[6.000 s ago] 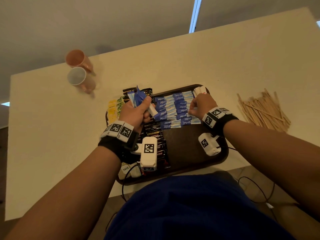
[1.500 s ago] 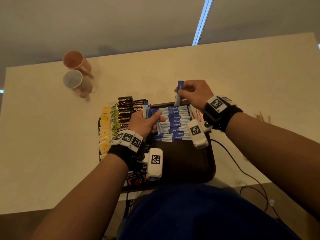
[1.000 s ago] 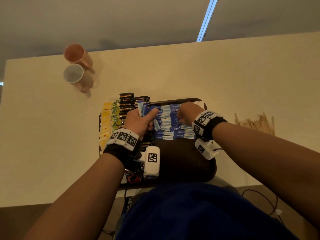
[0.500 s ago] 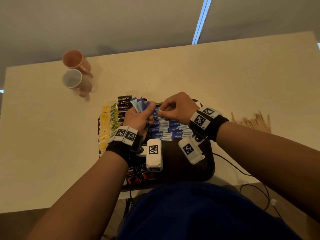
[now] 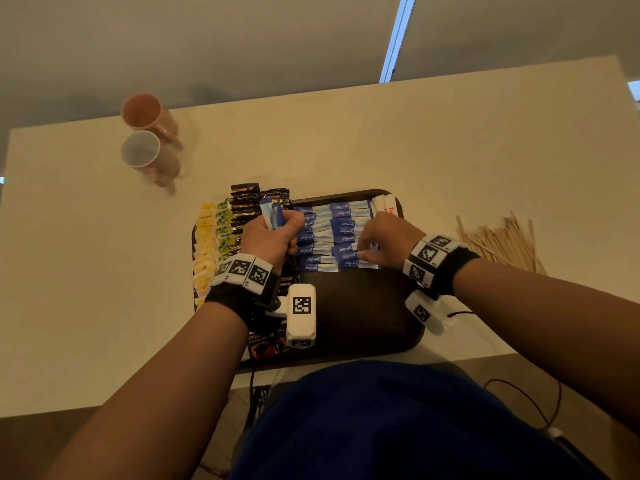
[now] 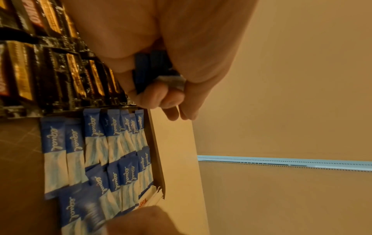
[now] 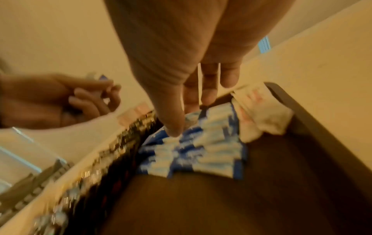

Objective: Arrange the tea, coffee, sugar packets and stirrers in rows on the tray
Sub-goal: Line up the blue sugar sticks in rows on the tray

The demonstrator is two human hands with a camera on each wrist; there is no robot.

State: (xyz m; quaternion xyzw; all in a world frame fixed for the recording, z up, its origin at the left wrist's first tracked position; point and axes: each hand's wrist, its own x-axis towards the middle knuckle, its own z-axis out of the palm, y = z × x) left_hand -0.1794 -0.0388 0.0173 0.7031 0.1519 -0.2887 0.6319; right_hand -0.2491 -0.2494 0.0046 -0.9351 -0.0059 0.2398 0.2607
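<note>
Right hand (image 5: 384, 233) of mine presses with thumb and fingertips a blue-and-white sweetener packet (image 5: 360, 253) onto the dark brown tray (image 5: 360, 317); left hand (image 5: 273, 237) clenches the spare bundle (image 5: 272, 213). I should square it against its neighbours beneath my fingers, overlapping evenly.

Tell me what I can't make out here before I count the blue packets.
- Count in the left hand: head and left wrist views show only packet ends; fingers hide the rest.
- Right hand grip: right wrist view is motion-blurred.
- Coffee sachets: partly under the left wrist in the head view.
</note>
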